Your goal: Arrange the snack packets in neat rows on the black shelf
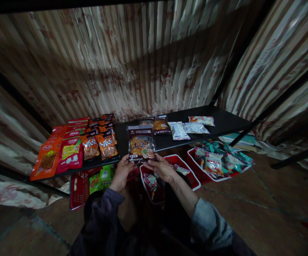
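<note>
Between both hands is a dark brown bag of potato chips (pixel 141 144), its printed front facing me at the shelf's front edge. My left hand (pixel 122 170) grips its lower left corner, and my right hand (pixel 161 168) grips the lower right. Behind it on the black shelf (pixel 218 119) lie similar brown bags (pixel 161 124). To the left are orange and black snack bags (pixel 108 145) in rows, then pink snack bags (pixel 70 151) and orange snack bags (pixel 46 156). White snack packets (pixel 179 130) lie loosely to the right.
Below the shelf stand red baskets: one with green packets (pixel 102 179), a middle basket (pixel 195 182) with snack packets, and a right basket (pixel 218 178) full of teal and white packets. Black frame bars (pixel 279 99) cross at the right. Striped sheeting (pixel 143 64) hangs behind.
</note>
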Tool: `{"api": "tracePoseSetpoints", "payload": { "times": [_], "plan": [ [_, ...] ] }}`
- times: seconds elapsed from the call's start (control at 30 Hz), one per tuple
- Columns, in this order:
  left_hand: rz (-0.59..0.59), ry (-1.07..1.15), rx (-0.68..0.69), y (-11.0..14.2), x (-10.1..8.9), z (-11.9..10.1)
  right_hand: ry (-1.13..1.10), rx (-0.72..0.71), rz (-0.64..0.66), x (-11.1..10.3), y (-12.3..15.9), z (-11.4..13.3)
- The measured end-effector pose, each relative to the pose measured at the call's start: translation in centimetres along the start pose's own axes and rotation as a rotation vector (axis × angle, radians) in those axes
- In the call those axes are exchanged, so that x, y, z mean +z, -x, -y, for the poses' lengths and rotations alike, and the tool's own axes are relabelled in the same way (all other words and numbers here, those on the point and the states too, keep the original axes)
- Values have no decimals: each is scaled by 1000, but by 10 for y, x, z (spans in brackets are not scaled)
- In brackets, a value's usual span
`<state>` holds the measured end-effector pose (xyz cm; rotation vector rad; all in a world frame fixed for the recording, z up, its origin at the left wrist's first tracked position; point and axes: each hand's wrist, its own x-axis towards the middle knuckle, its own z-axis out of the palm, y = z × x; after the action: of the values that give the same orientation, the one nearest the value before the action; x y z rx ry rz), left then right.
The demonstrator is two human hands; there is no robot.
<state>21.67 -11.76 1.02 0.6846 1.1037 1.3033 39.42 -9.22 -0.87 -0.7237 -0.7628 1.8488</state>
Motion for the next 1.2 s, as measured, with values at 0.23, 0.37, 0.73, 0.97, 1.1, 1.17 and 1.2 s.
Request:
{"api": "tracePoseSetpoints", "payload": {
  "times": [0.23, 0.37, 0.73, 0.97, 1.1, 1.17, 1.2],
  "plan": [
    [-35, 32, 0, -1, 2, 0, -26, 9, -15, 1, -3, 0],
    [-45, 32, 10, 0, 0, 1, -41, 10, -5, 2, -2, 1],
    [-60, 19, 35, 7, -1, 6, -97, 23, 28, 0, -6, 1],
    [-125, 10, 13, 9, -3, 7, -106, 74, 42, 0, -7, -3],
    [-147, 0, 12, 6, -2, 6, -120, 81, 24, -1, -11, -4],
    [-166, -9, 21, 5, 1, 5, -126, 79, 27, -2, -14, -2],
    [-170, -15, 24, 4, 3, 5, -126, 78, 29, -3, -14, -1]
  ]
}}
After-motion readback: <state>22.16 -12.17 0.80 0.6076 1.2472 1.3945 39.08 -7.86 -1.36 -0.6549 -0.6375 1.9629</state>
